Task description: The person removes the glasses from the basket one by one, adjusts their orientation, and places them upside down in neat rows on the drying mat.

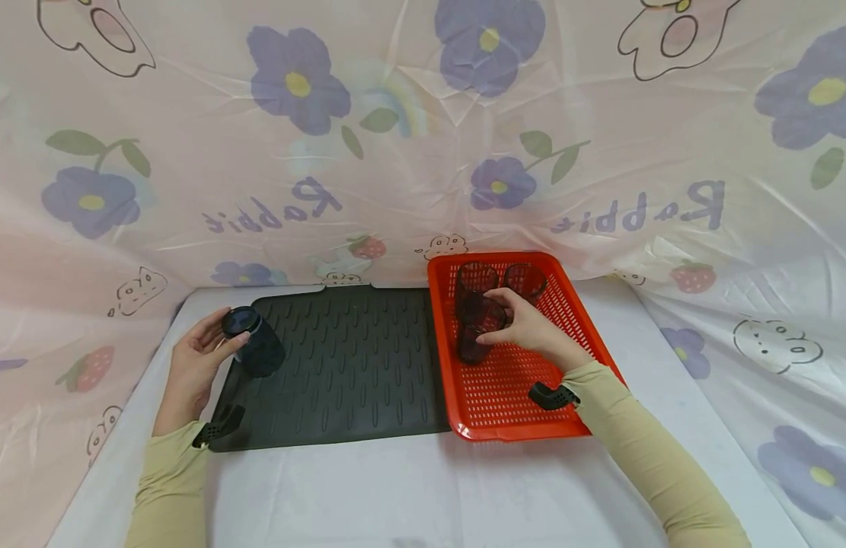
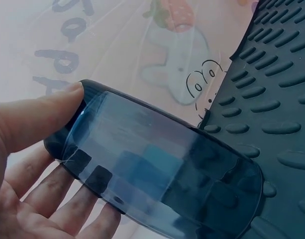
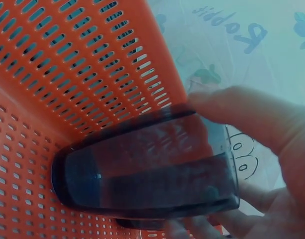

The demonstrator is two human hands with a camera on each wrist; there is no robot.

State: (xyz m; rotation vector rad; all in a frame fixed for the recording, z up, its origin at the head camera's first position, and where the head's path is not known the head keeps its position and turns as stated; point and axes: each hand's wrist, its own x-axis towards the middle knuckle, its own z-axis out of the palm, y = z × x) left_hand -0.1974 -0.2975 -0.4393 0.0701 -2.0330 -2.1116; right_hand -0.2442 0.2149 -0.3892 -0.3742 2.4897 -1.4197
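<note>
My left hand (image 1: 193, 361) grips a dark blue see-through drinking glass (image 1: 261, 350) by its upper end, thumb on one side and fingers on the other. That glass leans over the back left part of a black ribbed mat (image 1: 354, 365); whether it touches the mat I cannot tell. Inside a red perforated basket (image 1: 512, 403), my right hand (image 1: 528, 327) holds another dark see-through glass (image 3: 147, 169) near its rim, between thumb and fingers. Two more dark glasses, one back left (image 1: 476, 275) and one back right (image 1: 527, 280), are in the basket beyond that hand.
The basket stands at the mat's right edge, on a white-covered table (image 1: 327, 495). A pale printed curtain (image 1: 395, 167) with flowers and rabbits rises behind the table and along both sides. Black bands (image 1: 220, 428) are worn on both wrists.
</note>
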